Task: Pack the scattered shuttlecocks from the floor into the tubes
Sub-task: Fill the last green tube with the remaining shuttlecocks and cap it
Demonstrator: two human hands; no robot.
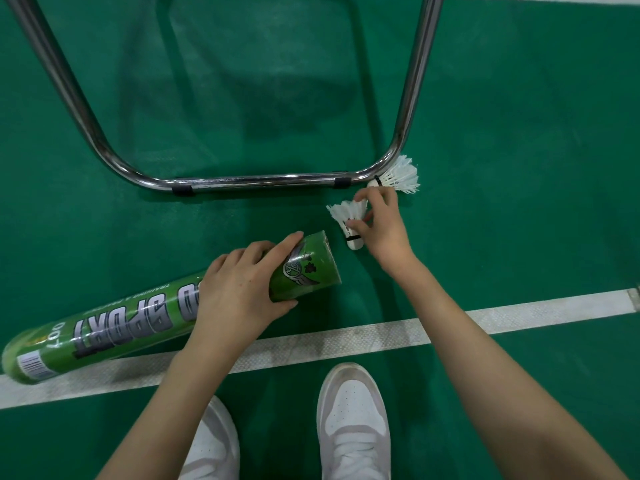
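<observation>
In the head view, the left hand (pixel 239 289) grasps a green tube (pixel 166 313) near its open end, with the fingers curled over the top and the thumb under it. The tube lies tilted on the green floor (pixel 519 133), its closed end over the white line (pixel 381 336) near the left edge and its open end pointing toward the right hand (pixel 382 226). This hand pinches one white shuttlecock (pixel 349 220) between thumb and fingers, just beside the open end of the tube but not touching it; the cork points down toward the person and the feathers point away. A second shuttlecock (pixel 398 176) lies on the floor just beyond the right hand, touching the curved corner of a metal chair frame (pixel 256 181). Two white shoes (pixel 353 420) stand at the bottom edge, on the near side of the white line.
</observation>
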